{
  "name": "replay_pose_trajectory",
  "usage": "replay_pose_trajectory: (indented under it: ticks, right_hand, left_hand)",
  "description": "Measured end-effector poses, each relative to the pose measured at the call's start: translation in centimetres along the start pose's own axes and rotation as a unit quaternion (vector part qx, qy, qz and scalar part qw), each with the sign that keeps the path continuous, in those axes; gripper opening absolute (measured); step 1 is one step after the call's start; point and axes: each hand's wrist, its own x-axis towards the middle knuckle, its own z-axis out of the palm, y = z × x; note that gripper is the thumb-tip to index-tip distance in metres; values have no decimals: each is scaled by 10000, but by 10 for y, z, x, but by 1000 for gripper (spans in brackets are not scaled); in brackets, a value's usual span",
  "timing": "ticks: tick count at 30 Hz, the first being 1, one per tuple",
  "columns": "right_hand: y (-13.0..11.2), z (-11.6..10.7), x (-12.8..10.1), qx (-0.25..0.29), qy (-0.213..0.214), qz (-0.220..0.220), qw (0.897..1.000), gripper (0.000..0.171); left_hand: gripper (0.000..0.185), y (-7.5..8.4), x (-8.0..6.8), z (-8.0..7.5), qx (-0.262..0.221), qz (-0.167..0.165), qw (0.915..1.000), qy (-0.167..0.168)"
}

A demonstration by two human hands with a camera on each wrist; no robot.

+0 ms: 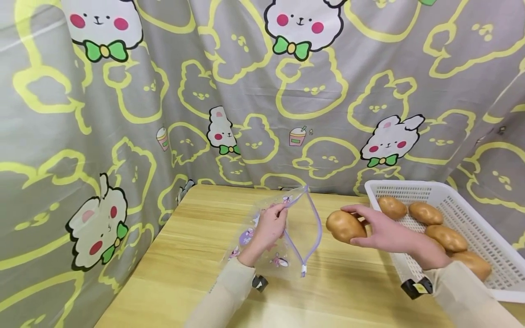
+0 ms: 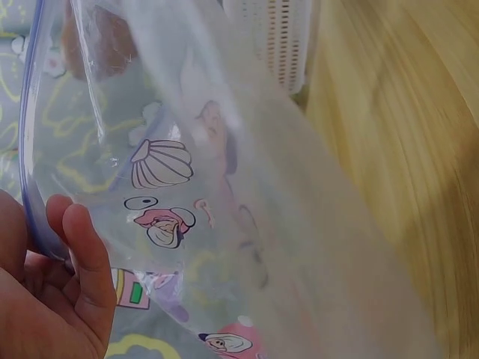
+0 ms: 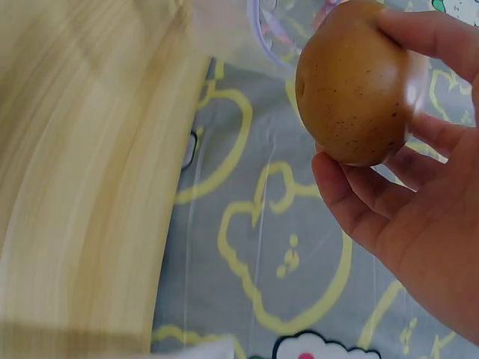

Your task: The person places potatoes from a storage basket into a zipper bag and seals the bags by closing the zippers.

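My left hand [image 1: 270, 228] pinches one edge of a clear zip bag [image 2: 299, 224], printed with shells and other small pictures. The bag's purple-rimmed mouth [image 1: 317, 223] gapes toward the right, with a white slider at its near end. In my right hand [image 1: 385, 230] is a brown potato [image 1: 343, 226], gripped between thumb and fingers just right of the bag's mouth, apart from it. Dark specks dot the potato's skin in the right wrist view. Seen through the film in the left wrist view, the potato is a blurred brown shape.
A white plastic basket [image 1: 445, 191] with slotted walls stands on the right of the wooden table [image 1: 164, 273]. Several potatoes [image 1: 447, 238] lie in it, some partly behind my right arm. A grey patterned curtain [image 1: 254, 91] hangs behind and at the left.
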Motion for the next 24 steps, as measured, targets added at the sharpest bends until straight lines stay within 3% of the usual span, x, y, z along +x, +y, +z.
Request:
replay_pose_trajectory:
  ticks: [5,12,17,24]
  right_hand:
    - [-3,11,14,113,-24,-352,9993,65]
    - [-8,23,28,139,-197,-470,9986,65]
    - [-11,29,35,-180,-337,-600,9975,64]
    - [-18,36,40,-678,-547,-574,9945,64]
  left_hand:
    - [30,1,0,2,2,9,10000,-15]
    - [29,1,0,5,42,0,10000,-38]
    - [23,2,2,7,-25,-14,10000,-94]
    - [29,6,4,12,-119,55,9998,-169]
